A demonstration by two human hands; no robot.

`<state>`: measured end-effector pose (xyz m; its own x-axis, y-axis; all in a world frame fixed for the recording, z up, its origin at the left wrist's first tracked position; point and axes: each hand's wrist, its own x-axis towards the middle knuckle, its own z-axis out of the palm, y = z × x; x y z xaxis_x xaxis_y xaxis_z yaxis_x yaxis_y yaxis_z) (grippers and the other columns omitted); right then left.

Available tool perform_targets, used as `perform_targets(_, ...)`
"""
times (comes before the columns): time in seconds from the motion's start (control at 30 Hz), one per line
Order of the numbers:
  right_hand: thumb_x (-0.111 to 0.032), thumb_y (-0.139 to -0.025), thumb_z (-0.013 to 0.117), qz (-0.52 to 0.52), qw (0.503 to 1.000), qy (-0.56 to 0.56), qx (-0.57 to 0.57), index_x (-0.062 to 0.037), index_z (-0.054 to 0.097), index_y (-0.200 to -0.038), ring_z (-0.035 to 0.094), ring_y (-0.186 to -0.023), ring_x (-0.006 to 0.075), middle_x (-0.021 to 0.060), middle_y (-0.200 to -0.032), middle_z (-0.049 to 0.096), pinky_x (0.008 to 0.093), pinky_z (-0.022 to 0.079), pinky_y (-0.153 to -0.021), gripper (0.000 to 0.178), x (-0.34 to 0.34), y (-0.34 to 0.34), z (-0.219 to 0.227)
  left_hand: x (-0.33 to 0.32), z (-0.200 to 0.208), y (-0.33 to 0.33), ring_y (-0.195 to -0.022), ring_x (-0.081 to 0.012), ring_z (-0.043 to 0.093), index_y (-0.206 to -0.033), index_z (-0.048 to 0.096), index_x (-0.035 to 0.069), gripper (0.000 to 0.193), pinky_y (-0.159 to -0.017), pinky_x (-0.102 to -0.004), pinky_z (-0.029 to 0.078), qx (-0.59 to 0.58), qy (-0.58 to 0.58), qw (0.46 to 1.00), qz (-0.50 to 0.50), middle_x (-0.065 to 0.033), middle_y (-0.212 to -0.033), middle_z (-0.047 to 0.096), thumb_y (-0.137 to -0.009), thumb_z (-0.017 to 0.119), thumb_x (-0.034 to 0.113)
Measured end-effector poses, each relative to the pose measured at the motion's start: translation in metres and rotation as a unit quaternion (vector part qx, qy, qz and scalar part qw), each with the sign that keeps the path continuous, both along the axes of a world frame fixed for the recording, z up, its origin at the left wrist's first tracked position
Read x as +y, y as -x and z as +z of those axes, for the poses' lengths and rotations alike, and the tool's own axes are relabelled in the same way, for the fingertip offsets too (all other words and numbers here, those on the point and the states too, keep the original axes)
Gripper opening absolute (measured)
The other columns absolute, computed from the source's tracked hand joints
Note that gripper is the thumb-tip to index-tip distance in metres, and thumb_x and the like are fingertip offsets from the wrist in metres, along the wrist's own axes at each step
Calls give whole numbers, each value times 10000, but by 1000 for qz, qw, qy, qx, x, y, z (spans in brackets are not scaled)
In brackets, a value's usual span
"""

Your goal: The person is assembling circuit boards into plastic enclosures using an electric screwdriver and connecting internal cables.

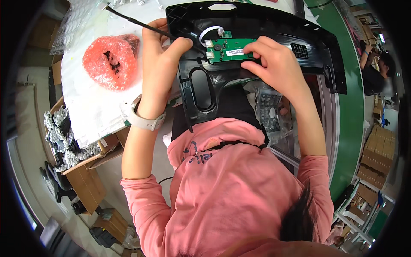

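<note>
A large black plastic housing [265, 21] lies tilted in front of me, its lower end reaching my lap. My left hand [165, 49] is closed on its left edge, thumb on the near side. A black cable [132, 20] with a pale plug at its free end runs past those fingers toward a green circuit board [233, 49]. The board sits inside the housing, with white connectors on its left end. A white cable [209, 30] loops from there to a small green board [227, 34]. My right hand [269, 60] pinches the circuit board's right end between thumb and fingers.
A pink bubble-wrap bundle [112, 62] rests on the white table [81, 96] at left. Below it, a cardboard box [98, 155] holds many white-tipped cables. Bagged dark parts [269, 109] lie beneath the housing at right. Another person [376, 70] works at far right.
</note>
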<state>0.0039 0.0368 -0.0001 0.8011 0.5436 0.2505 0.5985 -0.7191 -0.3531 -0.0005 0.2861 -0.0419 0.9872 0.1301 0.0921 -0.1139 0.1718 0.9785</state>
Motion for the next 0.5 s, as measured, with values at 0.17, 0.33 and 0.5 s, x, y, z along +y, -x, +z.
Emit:
perform_targets(0.17,-81,-755,769,-1,999,-23,-47,-28,677,-928,523,-559,176,54,-715,523,297,426,-510,202,-17,0,-17,-3,4,4,-900,-123,533,-1227,432,-35,523,-802,-250,450,19,33,999,10,-83,-1031,559,-775,684,44)
perform_targets(0.33,-52,-757,744,84,991,-32,-104,-22,643,-852,525,-535,220,78,-709,514,330,414,-486,142,-24,-3,-20,-7,5,4,-822,-103,490,-1177,458,-25,448,-744,-225,420,14,-1,999,44,-47,-948,534,-782,665,25)
perform_targets(0.5,-16,-751,710,52,986,8,-158,-19,556,-714,504,-503,240,87,-678,471,348,389,-451,158,-8,24,-7,-9,8,5,-777,-87,473,-1089,474,-6,357,-712,-217,403,10,-13,997,80,-27,-875,524,-785,659,18)
